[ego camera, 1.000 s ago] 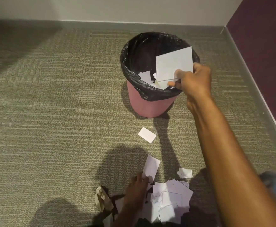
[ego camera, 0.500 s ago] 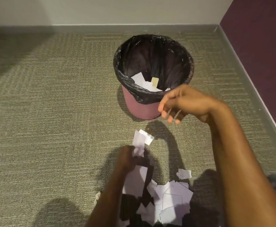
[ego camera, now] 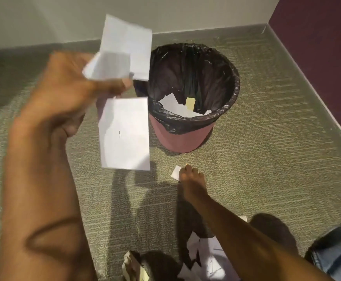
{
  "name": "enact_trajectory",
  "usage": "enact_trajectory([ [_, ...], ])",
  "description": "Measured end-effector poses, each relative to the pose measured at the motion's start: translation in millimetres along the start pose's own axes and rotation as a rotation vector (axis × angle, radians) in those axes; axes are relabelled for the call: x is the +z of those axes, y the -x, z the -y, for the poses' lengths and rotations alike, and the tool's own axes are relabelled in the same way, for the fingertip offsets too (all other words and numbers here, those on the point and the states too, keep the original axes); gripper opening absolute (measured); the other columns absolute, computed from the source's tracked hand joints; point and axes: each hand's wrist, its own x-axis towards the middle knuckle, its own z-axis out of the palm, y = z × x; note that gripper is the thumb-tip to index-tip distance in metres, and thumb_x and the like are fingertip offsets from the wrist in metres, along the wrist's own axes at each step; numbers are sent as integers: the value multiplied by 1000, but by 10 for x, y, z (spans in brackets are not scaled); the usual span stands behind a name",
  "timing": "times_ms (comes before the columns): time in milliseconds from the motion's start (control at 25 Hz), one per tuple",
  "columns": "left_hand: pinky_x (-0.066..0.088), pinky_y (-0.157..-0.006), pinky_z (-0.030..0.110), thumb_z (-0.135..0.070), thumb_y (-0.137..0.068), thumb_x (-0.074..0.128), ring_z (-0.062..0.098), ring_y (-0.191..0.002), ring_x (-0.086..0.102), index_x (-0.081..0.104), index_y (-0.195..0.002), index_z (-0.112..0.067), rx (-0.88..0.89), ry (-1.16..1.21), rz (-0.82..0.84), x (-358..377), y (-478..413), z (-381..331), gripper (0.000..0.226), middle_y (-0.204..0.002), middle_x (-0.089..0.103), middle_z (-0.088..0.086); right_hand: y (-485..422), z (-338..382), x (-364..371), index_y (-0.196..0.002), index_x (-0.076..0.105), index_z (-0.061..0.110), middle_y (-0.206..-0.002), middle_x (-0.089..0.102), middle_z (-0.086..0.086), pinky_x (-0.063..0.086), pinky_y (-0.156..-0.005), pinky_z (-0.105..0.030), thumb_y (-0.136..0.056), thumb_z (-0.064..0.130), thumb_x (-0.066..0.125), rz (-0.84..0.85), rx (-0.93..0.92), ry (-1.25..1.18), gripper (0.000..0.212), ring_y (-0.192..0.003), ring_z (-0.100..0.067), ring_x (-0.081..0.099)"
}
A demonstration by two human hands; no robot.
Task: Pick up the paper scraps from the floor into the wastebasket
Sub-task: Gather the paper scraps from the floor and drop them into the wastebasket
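Note:
My left hand (ego camera: 64, 94) is raised to the left of the wastebasket and grips several white paper scraps (ego camera: 125, 130) that fan out above and below its fingers. The pink wastebasket (ego camera: 181, 138) has a black liner and stands on the carpet with white and yellow scraps inside. In front of the basket my right hand (ego camera: 191, 179) is down on the floor. Its curled fingertips pinch a small white scrap (ego camera: 175, 172), which it partly hides. A pile of white scraps (ego camera: 210, 258) lies on the carpet at the bottom, under my right forearm.
A crumpled brownish paper (ego camera: 132, 264) lies left of the pile. My knee in blue jeans (ego camera: 335, 250) is at the lower right. A pale wall runs behind the basket, and a purple wall (ego camera: 317, 57) with a baseboard closes the right side.
My right hand let its paper go into the basket, then dropped to the small scrap on the floor. My left hand rose from the pile with several scraps towards the basket.

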Motion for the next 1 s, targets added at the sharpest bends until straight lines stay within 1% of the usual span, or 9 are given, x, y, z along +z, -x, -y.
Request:
enact_trajectory([
  [120,52,-62,18,-40,-60,85,-1,-63,63,69,-86,-22,111,-54,83,221,-370,-375,35,-76,68,-14,35,35,98,-81,70,6,-82,65,-14,51,-61,-38,-70,1,55,-26,3,-5,19,-70,-31,62],
  [240,59,-74,26,-25,-81,76,9,-76,69,63,-84,-20,150,-188,14,692,-878,-425,15,-93,72,3,34,40,87,-86,69,4,-85,66,-16,53,-59,-41,-64,-1,53,-56,25,-54,28,-72,-33,64],
  [360,61,-66,32,-19,-71,84,24,-91,70,61,-105,-2,144,-318,4,1071,-1309,-223,45,-109,66,14,35,47,77,-100,68,3,-90,66,-15,53,-60,-41,-60,-2,64,-19,45,-77,40,-75,-34,64],
  [480,59,-77,40,-24,-62,89,33,-99,67,62,-110,3,124,-626,107,1249,-1444,34,61,-115,65,21,-1,35,93,-100,66,6,-86,63,-9,51,-60,-39,-57,32,85,18,44,-113,53,-73,-30,61],
  [600,54,-76,36,-31,-62,89,30,-97,68,69,-104,-1,111,-869,369,1313,-1438,175,55,-107,71,17,-37,41,105,-99,68,6,-89,66,-12,53,-64,-41,-47,18,88,-11,100,-102,57,-75,-31,65],
  [720,54,-69,34,-31,-64,88,23,-76,70,71,-94,-1,14,-826,505,1286,-1374,285,45,-87,75,12,-38,53,40,-120,58,7,-120,56,-15,48,-85,-43,-77,5,67,31,114,-226,44,-103,-35,59],
  [840,59,-74,40,-37,-67,85,25,-78,69,68,-91,-3,1,-776,515,1283,-1268,356,46,-86,71,11,-30,30,-43,-123,54,11,-127,48,-11,47,-89,-42,-85,1,57,109,203,-341,39,-110,-34,58],
  [920,59,-79,37,-41,-71,81,22,-80,69,70,-91,-3,57,-715,461,1229,-1189,341,45,-87,72,10,-30,45,-159,-122,56,12,-126,52,-10,48,-89,-39,-86,5,62,174,214,-344,37,-111,-32,59],
  [1000,56,-70,29,-40,-76,78,17,-67,67,72,-82,-5,104,-489,288,1077,-1114,362,37,-76,71,7,-32,86,-340,-121,59,13,-124,60,-10,49,-88,-35,-85,13,68,258,169,-319,37,-111,-30,60],
])
